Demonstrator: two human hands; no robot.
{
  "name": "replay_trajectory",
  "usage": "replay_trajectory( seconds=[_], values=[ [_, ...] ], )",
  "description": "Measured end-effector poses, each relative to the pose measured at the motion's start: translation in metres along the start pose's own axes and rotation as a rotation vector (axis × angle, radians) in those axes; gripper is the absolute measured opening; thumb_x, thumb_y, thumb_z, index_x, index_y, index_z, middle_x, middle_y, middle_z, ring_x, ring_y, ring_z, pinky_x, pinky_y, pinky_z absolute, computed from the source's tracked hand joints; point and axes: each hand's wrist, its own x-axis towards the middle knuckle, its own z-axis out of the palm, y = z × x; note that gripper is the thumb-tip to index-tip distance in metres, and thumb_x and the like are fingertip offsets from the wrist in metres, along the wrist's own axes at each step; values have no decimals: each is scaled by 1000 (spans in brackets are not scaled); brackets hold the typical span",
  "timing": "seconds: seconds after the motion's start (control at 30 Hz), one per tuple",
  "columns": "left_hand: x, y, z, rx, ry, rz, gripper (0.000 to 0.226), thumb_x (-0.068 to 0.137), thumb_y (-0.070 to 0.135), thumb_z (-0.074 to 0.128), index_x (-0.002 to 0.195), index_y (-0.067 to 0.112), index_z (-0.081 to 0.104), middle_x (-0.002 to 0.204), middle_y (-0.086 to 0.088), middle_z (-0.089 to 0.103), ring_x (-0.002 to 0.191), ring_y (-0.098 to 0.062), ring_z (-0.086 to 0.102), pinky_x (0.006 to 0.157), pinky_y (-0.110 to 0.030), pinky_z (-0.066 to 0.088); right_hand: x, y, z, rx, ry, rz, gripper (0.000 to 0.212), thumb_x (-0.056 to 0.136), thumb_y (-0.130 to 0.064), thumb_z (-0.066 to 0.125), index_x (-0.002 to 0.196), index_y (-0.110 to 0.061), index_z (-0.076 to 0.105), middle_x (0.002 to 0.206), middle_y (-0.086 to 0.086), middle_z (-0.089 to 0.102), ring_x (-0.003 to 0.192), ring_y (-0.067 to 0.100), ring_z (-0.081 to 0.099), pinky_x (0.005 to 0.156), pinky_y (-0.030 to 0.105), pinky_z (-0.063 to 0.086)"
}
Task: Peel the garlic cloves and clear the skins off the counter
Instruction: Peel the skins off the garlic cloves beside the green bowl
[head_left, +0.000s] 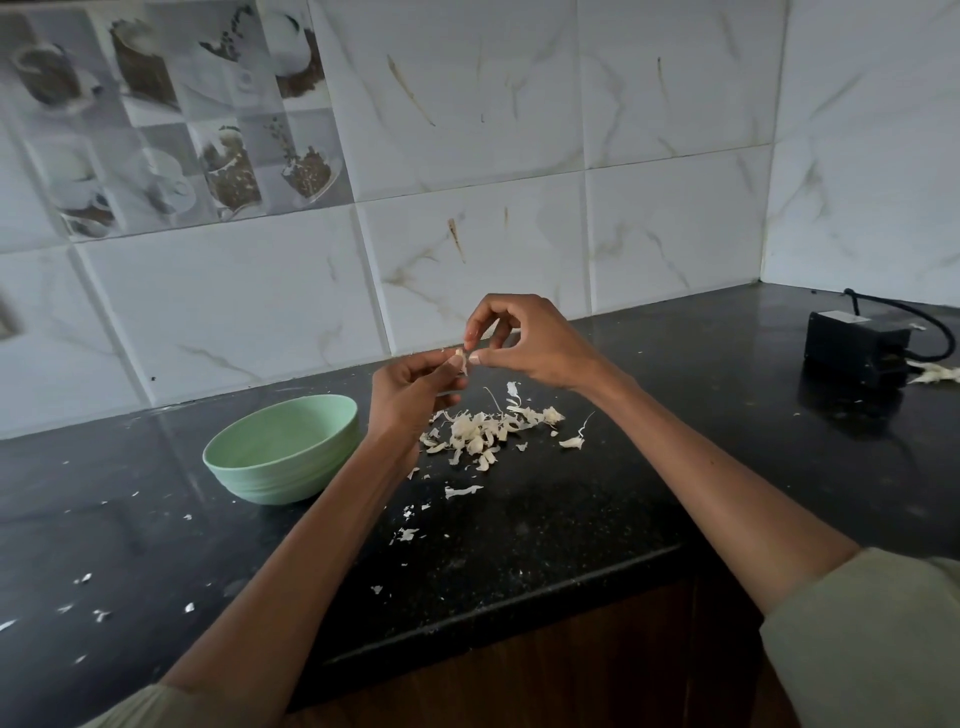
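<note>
Above the black counter, my left hand holds a small garlic clove in curled fingers. My right hand pinches a strip of pale skin at the clove's top with thumb and forefinger. Just below the hands lies a pile of garlic skins, with more scraps scattered toward the counter's front edge and to the left. A mint-green bowl stands left of the pile, beside my left forearm; its visible inside looks bare.
A black box with a cable sits at the back right corner, with a few skins next to it. A tiled wall rises behind the counter. The counter's front edge runs diagonally above a wooden cabinet.
</note>
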Motion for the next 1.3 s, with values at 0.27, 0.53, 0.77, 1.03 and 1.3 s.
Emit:
replay_trajectory(
  seconds=[0.27, 0.53, 0.77, 1.03, 1.3],
  values=[
    [0, 0, 0, -34, -18, -8, 24, 95, 13, 77, 116, 1, 76, 96, -14, 79, 75, -11, 71, 67, -21, 56, 0, -1, -1, 23, 20, -11, 25, 82, -13, 89, 99, -18, 71, 91, -7, 79, 84, 12, 74, 76, 21, 57],
    [1, -1, 0, -26, -39, -17, 23, 97, 12, 76, 116, 1, 77, 95, -13, 77, 72, -10, 68, 64, -19, 54, 0, -3, 0, -5, 20, -7, 21, 84, -16, 86, 96, -20, 69, 90, -8, 76, 81, 14, 70, 71, 18, 53],
    [1, -1, 1, -14, -22, -39, 17, 96, 11, 76, 107, -1, 78, 91, -11, 79, 68, -9, 67, 63, -19, 54, -2, -6, 1, -13, 2, -39, 23, 86, -12, 82, 99, -20, 65, 92, -8, 75, 79, 20, 69, 71, 24, 57],
    [3, -3, -1, -22, 1, -80, 15, 92, 9, 79, 97, -5, 79, 84, -13, 77, 64, -10, 64, 64, -21, 56, -1, -6, 2, -33, -16, -39, 27, 83, -12, 85, 99, -22, 65, 91, -9, 75, 78, 17, 68, 70, 25, 56],
    [2, -2, 0, -38, -39, -90, 14, 92, 11, 81, 94, -2, 81, 87, -15, 77, 63, -9, 62, 65, -20, 56, -2, -7, 2, -29, -53, -42, 27, 83, -16, 86, 97, -17, 62, 88, -6, 72, 67, 9, 60, 65, 17, 49]
  ],
)
